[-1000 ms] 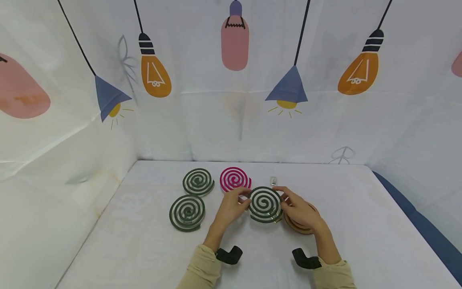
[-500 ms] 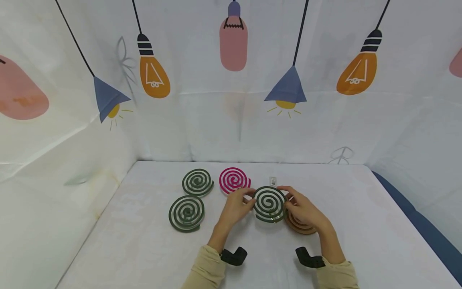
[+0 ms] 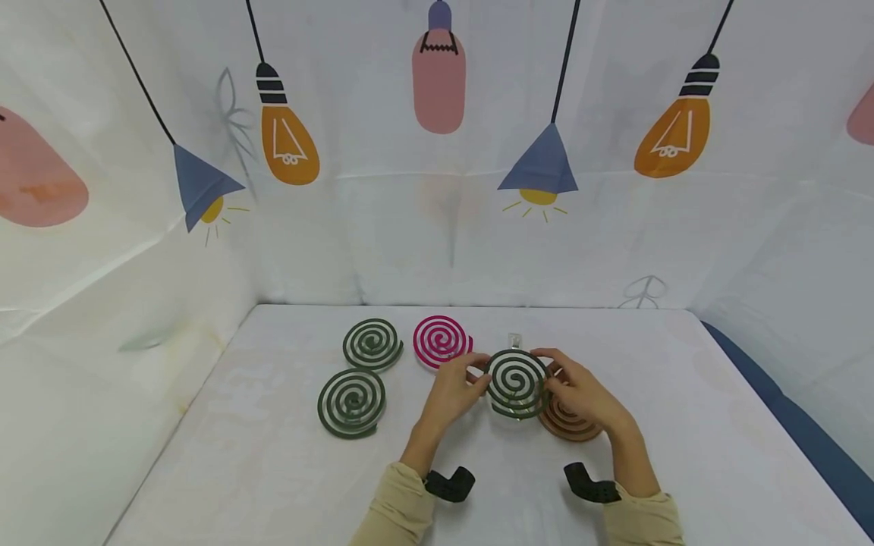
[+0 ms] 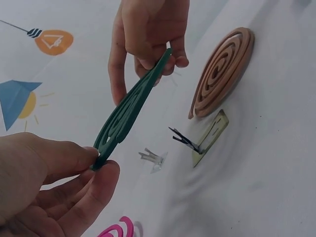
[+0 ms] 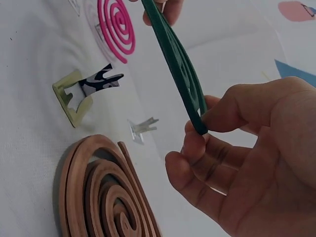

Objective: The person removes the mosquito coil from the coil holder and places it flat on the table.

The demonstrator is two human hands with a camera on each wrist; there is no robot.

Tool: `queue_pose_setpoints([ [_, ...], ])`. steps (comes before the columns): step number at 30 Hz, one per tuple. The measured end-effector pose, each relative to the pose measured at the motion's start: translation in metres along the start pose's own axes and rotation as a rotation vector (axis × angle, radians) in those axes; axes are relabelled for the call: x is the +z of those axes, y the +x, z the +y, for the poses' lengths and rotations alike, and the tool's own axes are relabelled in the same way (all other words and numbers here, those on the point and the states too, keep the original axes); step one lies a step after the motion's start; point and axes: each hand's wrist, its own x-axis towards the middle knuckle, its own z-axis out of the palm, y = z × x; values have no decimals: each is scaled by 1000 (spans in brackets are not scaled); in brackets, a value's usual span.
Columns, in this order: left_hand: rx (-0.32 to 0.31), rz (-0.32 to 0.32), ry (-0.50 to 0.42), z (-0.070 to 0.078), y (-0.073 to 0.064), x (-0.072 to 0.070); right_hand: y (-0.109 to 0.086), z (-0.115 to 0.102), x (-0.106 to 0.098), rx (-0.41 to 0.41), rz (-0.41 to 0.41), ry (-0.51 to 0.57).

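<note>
A dark green mosquito coil [image 3: 517, 384] is held up off the table between both hands. My left hand [image 3: 456, 390] pinches its left rim with thumb and fingers, and my right hand [image 3: 580, 390] pinches the right rim. Beneath the coil, a yellowish metal coil stand [image 4: 211, 138] with an upright dark prong sits on the table, apart from the coil in both wrist views. Behind it is a smaller silvery stand [image 3: 515, 340]. Partly under my right hand lies a brown mosquito coil [image 3: 570, 417].
Two more green coils, a rear one [image 3: 372, 344] and a front one [image 3: 351, 403], lie at the left of the white table [image 3: 273, 470]. A pink coil [image 3: 440, 341] lies beyond my left hand. A printed white cloth [image 3: 410, 243] rises behind the table.
Both hands have shifted a little to the right with the green coil, which now hangs more squarely over the yellowish stand. The coils on the table have stayed put.
</note>
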Motion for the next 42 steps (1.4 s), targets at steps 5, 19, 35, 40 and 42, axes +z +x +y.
queue_pose_setpoints([
  [5, 7, 4, -12, 1, 1, 5, -3, 0, -5, -5, 7, 16],
  [19, -13, 37, -26, 10, 3, 18, -7, 8, -10, -15, 91, -60],
  [35, -45, 23, -158, 20, 9, 29, -13, 14, -22, -20, 112, -55],
  [40, -46, 28, -140, 21, 9, 32, -15, 14, -26, 9, 115, -44],
  [42, -50, 30, -136, 21, 9, 34, -16, 13, -27, 11, 117, -39],
])
